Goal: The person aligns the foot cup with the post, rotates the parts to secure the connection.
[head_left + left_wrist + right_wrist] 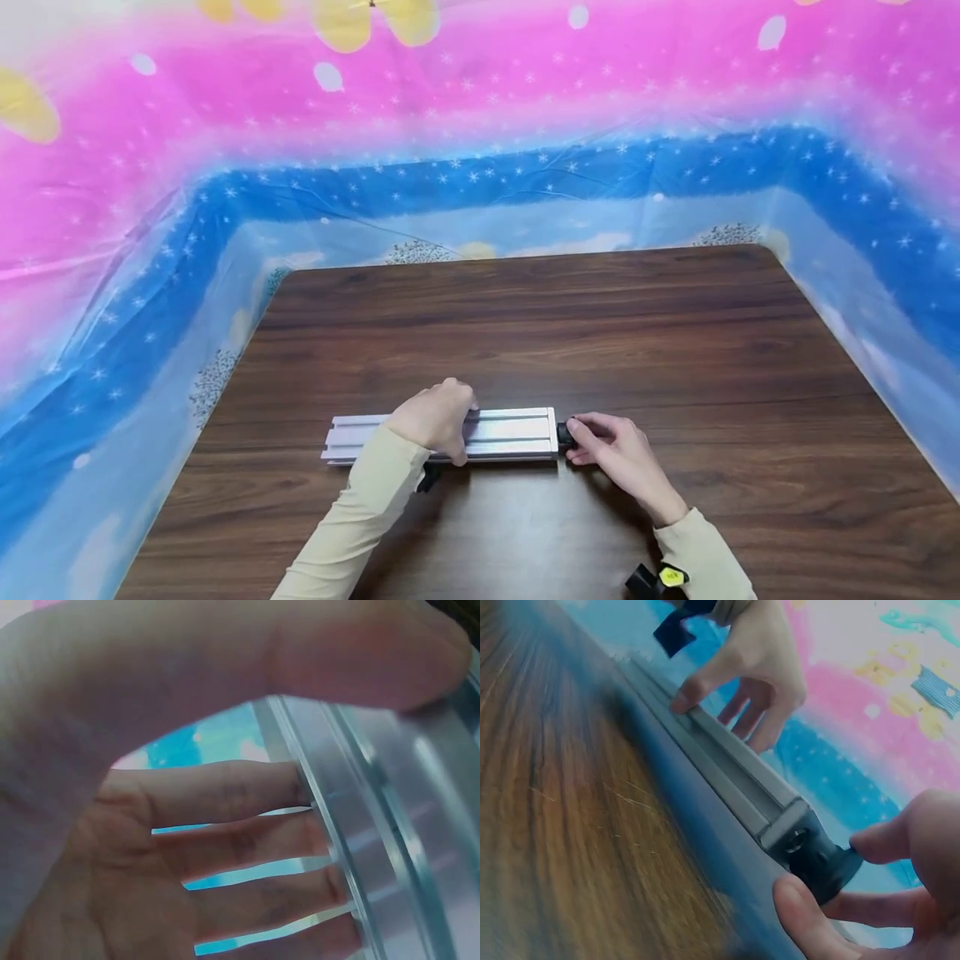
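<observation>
A silver grooved aluminium rail [513, 428] lies lengthwise from left to right on the table, with an end plate [554, 433] at its right end. My left hand [433, 417] reaches over the rail near its middle and grips it, thumb on the near side and fingers on the far side. In the left wrist view the fingertips touch the edge of the rail [352, 795]. A round black knob [826, 866] sticks out from the end plate. My right hand [618, 457] pinches this knob between thumb and fingers, which partly cover it in the head view.
The dark wood-grain table [540, 333] extends beyond the rail on every side. Behind it and along its sides hangs a pink and blue patterned cloth [480, 175]. A black wrist device [643, 581] sits at my right cuff.
</observation>
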Demonstrator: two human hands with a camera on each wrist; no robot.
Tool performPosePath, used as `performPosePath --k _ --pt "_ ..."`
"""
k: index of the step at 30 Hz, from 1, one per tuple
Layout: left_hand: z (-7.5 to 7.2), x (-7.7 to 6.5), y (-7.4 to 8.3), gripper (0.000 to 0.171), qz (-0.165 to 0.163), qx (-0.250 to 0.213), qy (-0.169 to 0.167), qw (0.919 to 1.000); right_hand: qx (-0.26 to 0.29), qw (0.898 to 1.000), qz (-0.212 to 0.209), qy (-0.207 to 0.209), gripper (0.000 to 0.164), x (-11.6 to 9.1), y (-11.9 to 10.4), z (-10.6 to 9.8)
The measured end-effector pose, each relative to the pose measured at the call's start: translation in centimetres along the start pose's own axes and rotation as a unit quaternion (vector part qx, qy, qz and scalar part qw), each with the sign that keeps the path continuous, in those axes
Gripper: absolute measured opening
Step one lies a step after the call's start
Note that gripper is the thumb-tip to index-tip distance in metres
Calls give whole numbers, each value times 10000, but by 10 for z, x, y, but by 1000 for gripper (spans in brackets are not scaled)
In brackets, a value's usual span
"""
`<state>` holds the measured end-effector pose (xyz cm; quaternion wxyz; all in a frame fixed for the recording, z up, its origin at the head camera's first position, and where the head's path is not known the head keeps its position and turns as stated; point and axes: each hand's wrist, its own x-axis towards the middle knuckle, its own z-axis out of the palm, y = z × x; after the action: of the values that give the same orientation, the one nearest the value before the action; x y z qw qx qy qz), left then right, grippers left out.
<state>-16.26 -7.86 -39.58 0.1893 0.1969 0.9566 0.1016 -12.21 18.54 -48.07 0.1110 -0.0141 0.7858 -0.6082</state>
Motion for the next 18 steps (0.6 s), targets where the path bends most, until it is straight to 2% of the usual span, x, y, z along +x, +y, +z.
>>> performPosePath --k 5,9,12,15,18 --pt "4 -5 0 59 -78 65 17 9999 -664 9974 -116 237 39 -4 -7 5" --pt "6 -8 3 58 -15 105 44 9999 -1181 9922 -230 329 37 -10 -8 4" --pt "4 -5 3 58 46 127 73 9999 -1526 9862 -354 533 36 -9 -7 4" --pt "5 -1 0 61 103 59 67 9999 -1628 9835 -432 663 37 -6 -3 4" --pt "9 5 -5 66 340 52 81 9994 -1582 9835 -458 748 38 -2 2 4"
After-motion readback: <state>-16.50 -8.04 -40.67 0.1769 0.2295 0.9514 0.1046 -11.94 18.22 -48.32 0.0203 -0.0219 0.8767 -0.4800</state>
